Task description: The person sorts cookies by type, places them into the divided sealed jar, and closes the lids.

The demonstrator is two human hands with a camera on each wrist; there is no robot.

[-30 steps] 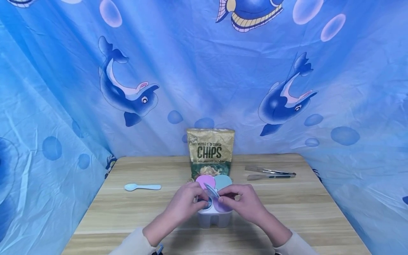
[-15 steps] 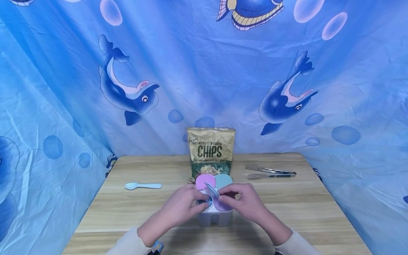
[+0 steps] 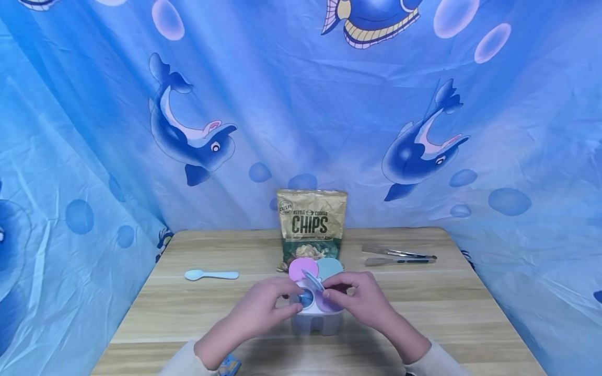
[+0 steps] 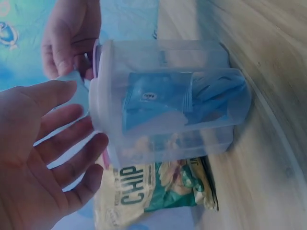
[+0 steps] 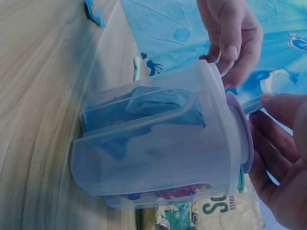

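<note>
A translucent storage canister [image 3: 303, 325] with several compartments stands on the table. Its round flip lids show pink [image 3: 302, 269], green [image 3: 332, 267] and purple [image 3: 329, 304]. The pale blue lid [image 3: 312, 280] stands raised, and my right hand [image 3: 361, 296] pinches it between thumb and fingers. My left hand [image 3: 265, 305] is beside the uncovered opening at the near left, fingers spread and slightly bent, holding nothing. In the left wrist view, blue packets [image 4: 156, 98] fill the compartment under that opening. Small wrapped pieces [image 5: 184, 190] show low in another compartment in the right wrist view.
A chips bag [image 3: 312, 222] stands just behind the canister. A pale blue spoon [image 3: 211, 274] lies at left, and metal tongs [image 3: 400, 256] lie at right. One blue packet [image 3: 229, 365] is on the table by the left forearm. A sea-print curtain [image 3: 301, 104] surrounds the table.
My left hand has drawn back leftward from the opening, its fingers coming off the rim and leaving a blue packet in sight there. My right hand keeps the lid raised in the same place.
</note>
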